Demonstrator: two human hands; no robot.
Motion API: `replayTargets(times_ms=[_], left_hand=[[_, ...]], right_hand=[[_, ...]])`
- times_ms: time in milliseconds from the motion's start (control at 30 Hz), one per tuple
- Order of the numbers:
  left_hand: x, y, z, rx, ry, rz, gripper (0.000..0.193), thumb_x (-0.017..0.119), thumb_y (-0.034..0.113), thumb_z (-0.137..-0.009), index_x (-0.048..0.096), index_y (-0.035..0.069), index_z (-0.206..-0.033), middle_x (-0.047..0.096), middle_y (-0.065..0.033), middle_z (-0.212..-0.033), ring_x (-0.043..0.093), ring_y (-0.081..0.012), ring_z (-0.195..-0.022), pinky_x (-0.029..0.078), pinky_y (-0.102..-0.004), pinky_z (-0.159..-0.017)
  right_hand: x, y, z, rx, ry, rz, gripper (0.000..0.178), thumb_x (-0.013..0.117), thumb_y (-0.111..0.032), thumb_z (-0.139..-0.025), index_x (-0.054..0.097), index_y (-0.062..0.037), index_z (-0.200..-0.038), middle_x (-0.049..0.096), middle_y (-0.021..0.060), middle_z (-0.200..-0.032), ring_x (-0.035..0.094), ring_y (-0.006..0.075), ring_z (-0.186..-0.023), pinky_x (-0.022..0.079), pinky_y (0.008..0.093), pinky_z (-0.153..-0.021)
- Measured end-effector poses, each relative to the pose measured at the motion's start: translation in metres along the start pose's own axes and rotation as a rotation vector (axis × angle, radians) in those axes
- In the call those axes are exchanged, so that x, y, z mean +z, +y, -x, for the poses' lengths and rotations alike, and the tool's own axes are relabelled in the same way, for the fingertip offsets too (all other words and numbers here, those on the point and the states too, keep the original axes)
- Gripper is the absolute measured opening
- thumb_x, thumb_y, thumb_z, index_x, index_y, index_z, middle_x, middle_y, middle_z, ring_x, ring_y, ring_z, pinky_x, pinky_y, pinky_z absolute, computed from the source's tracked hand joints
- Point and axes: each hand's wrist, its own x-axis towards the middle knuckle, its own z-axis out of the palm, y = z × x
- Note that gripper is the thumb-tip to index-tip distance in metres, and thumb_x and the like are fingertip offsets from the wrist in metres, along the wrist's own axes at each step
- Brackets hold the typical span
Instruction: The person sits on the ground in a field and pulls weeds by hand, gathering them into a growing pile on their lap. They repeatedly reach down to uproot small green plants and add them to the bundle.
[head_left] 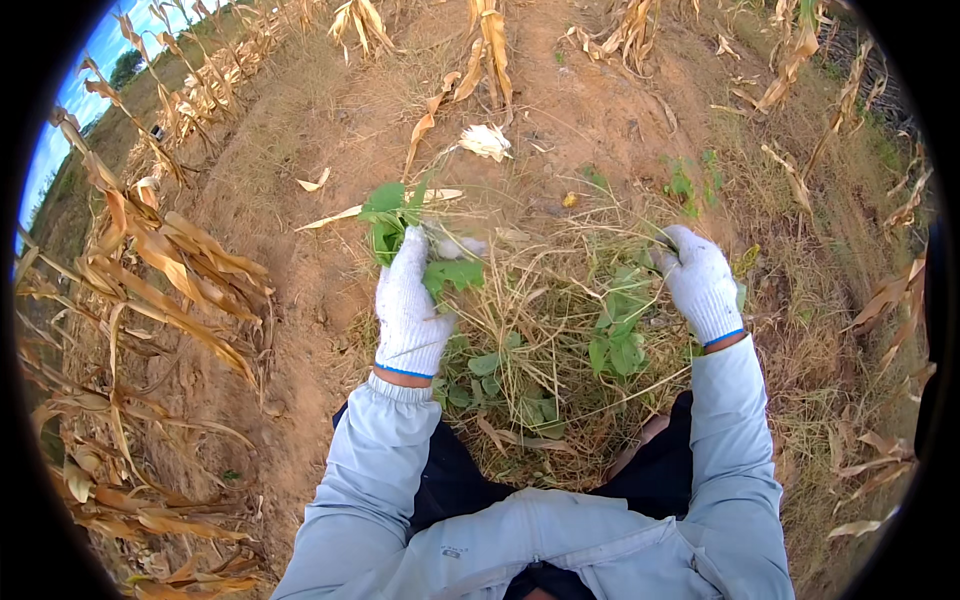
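Note:
White knit gloves with blue cuff edges cover both hands. Green leafy stems (386, 212) stick out from the grip of my left hand (405, 300), whose fingers are closed round them. Over to the right, my right hand (698, 280) is closed, thumb against fingers, on thin dry grass stalks (625, 225) that trail toward the middle. Between the hands lies a tangle of dry grass (530, 310) with green broad-leaved plants (622, 335) mixed in. Lower leaves (490, 375) show close to my knees.
Dry corn stalks (150, 250) stand thick along the left, and more (490, 50) rise ahead. A pale corn husk (485, 142) lies on the reddish soil (570, 120) beyond my hands. A small green plant (685, 183) grows at the far right. Dry grass covers the ground rightward.

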Motion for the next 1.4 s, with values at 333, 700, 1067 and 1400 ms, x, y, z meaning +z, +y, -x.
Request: replayTargets(times_ms=[333, 700, 1067, 1400], left_hand=[[-0.003, -0.002, -0.009, 0.05, 0.118, 0.132, 0.021, 0.055, 0.028, -0.109, 0.06, 0.009, -0.103, 0.061, -0.0045, -0.074, 0.069, -0.0294, -0.077, 0.057, -0.0613, -0.093], [-0.016, 0.001, -0.023, 0.067, 0.302, -0.142, 0.019, 0.063, 0.024, -0.105, 0.065, 0.01, -0.118, 0.073, -0.0061, -0.095, 0.073, -0.0262, -0.09, 0.06, -0.0476, -0.078], [0.002, 0.005, -0.007, 0.48, 0.262, -0.647, 0.062, 0.079, 0.019, -0.093, 0.051, 0.002, -0.145, 0.063, -0.0095, -0.124, 0.064, -0.0161, -0.105, 0.057, -0.0324, -0.08], [0.035, -0.065, 0.031, 0.293, -0.573, -1.248, 0.129, 0.098, 0.046, -0.058, 0.032, 0.001, -0.16, 0.043, -0.0266, -0.157, 0.043, -0.0383, -0.146, 0.035, -0.0464, -0.121]], right_hand=[[-0.011, 0.044, -0.011, -0.062, 0.245, 0.029, 0.024, 0.069, -0.025, -0.097, 0.069, -0.0113, -0.116, 0.074, 0.0182, -0.105, 0.07, 0.0394, -0.099, 0.055, 0.0476, -0.082], [-0.011, 0.074, -0.013, -0.032, 0.213, -0.135, 0.03, 0.07, -0.026, -0.098, 0.069, -0.0077, -0.122, 0.075, 0.0169, -0.111, 0.073, 0.0352, -0.102, 0.057, 0.0419, -0.088], [-0.003, 0.059, -0.009, 0.051, 0.12, -0.249, 0.036, 0.073, -0.031, -0.094, 0.07, -0.007, -0.12, 0.075, 0.0173, -0.112, 0.072, 0.0347, -0.105, 0.056, 0.0419, -0.09], [0.028, -0.024, 0.027, 0.087, -0.502, -1.414, 0.036, 0.066, -0.016, -0.102, 0.059, -0.004, -0.135, 0.071, 0.0045, -0.109, 0.065, 0.0107, -0.088, 0.052, 0.0258, -0.071]])
